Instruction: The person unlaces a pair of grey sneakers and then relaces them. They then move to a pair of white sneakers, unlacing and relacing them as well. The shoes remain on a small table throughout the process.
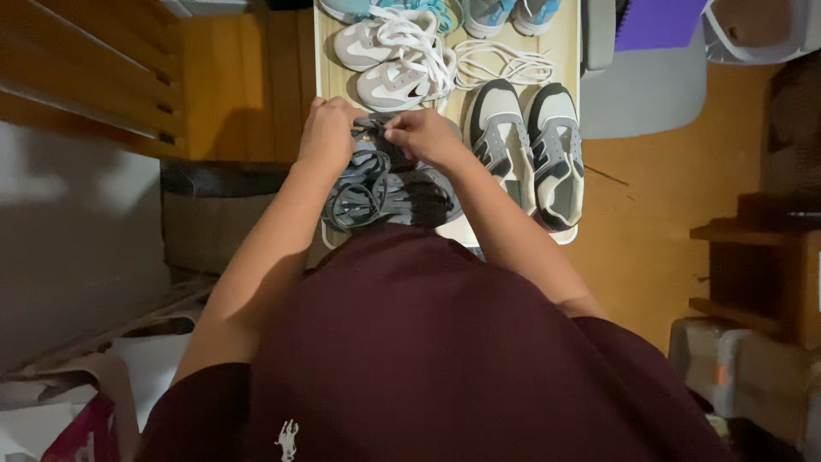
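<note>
A pair of dark grey sneakers (402, 192) lies at the near edge of a pale tray-like table (329, 60), partly hidden by my arms and maroon shirt. My left hand (327, 130) is closed on the grey lace at the shoe's top. Close beside it, my right hand (422, 135) pinches the same lace (369, 127). Loose loops of grey lace (355, 198) hang over the left shoe.
A grey-and-cream pair of sneakers (530, 150) without laces lies right of my hands. A white laced pair (398, 60) and loose white laces (505, 67) lie beyond. Teal shoes (505, 13) sit at the far edge. Wooden furniture (761, 257) stands right, a dark box (214, 214) left.
</note>
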